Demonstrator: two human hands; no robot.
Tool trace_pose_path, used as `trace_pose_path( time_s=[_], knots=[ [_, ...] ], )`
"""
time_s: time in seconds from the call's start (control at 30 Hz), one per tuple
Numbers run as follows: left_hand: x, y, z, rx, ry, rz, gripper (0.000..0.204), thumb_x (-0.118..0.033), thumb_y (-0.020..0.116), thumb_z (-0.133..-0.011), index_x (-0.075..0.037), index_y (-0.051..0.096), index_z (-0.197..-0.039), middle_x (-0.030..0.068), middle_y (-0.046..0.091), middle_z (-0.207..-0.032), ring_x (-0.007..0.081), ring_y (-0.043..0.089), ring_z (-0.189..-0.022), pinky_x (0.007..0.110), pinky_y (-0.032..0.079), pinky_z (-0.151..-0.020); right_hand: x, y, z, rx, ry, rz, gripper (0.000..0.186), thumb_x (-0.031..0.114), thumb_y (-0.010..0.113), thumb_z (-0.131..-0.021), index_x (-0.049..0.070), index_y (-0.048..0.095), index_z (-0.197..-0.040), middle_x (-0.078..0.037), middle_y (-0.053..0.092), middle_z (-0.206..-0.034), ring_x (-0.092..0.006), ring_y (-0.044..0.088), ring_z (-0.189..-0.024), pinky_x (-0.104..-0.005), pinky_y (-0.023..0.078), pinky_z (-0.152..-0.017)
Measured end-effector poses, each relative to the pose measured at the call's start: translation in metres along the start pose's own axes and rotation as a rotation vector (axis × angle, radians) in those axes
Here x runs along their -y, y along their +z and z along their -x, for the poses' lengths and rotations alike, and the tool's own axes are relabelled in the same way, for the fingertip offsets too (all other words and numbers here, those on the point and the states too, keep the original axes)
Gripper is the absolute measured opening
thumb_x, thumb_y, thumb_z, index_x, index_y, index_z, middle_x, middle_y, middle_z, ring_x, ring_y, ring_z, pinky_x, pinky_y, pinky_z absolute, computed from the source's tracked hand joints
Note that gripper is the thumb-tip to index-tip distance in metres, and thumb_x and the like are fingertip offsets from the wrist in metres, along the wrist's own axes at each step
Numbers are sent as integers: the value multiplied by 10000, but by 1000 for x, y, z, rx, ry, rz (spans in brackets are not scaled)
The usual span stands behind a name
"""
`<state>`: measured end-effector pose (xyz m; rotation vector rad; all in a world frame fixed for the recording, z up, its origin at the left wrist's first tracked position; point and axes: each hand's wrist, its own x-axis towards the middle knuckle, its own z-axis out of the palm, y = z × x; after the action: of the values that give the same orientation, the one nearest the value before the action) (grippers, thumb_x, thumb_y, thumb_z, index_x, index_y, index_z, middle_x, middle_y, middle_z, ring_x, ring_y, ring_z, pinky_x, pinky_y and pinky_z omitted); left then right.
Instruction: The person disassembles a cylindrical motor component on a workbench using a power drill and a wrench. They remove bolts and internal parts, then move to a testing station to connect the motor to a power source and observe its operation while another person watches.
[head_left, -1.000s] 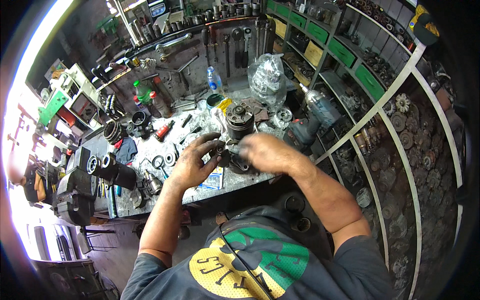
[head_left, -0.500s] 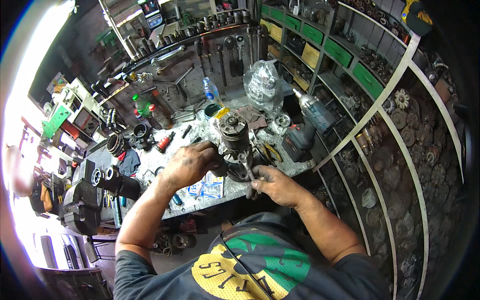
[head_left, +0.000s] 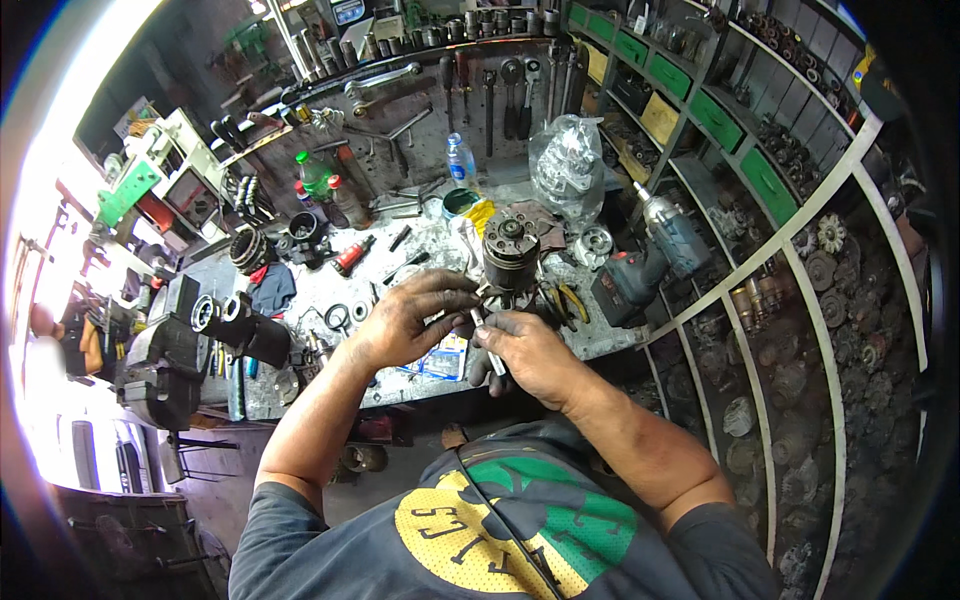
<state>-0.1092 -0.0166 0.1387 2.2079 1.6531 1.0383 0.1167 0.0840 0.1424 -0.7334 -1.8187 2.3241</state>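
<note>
Head view: right hand (head_left: 530, 350) now nearer chest.

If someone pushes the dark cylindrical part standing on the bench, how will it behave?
The dark cylindrical part looks like solid metal, so probably heavy and stiff. It stands upright on a cluttered workbench, so it might tip. The left hand looks greasy, so perhaps slippery.

Cylindrical motor part (head_left: 511, 251) on workbench (head_left: 420, 262), power drill (head_left: 640, 265) to its right, vise (head_left: 165, 345) far left

bench (head_left: 330, 290) is packed — upright motor part (head_left: 511, 250) dead ahead, cordless drill (head_left: 640, 272) blocking the right, pliers (head_left: 562, 300) between them, black vise (head_left: 165, 350) at left. only open approach — front edge, over the blue packet (head_left: 445, 358).
</note>
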Motion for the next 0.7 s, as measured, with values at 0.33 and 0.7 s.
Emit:
trace_pose_path(
  time_s=[0.33, 0.7],
  knots=[
    [30, 10, -2, -1, -2, 121, 291, -144, 819, -913, -73, 779, -1192, 122, 735, -1287, 354, 714, -1194, 447, 576, -1025, 34, -17, -3, -167, 72, 550, 261, 229, 630, -1101, 30, 771, -1196, -113, 787, -938, -184, 699, -783, -386, 578, -736],
    [38, 13, 1, -41, 1, 211, 269, -98, 795, -938, -63, 782, -1205, 152, 749, -1231, 365, 732, -1139, 450, 590, -975, 45, -17, -1, -238, 68, 663, 217, 131, 624, -1092, -13, 730, -1214, -75, 725, -890, -186, 684, -824, -354, 554, -802]
  ],
)
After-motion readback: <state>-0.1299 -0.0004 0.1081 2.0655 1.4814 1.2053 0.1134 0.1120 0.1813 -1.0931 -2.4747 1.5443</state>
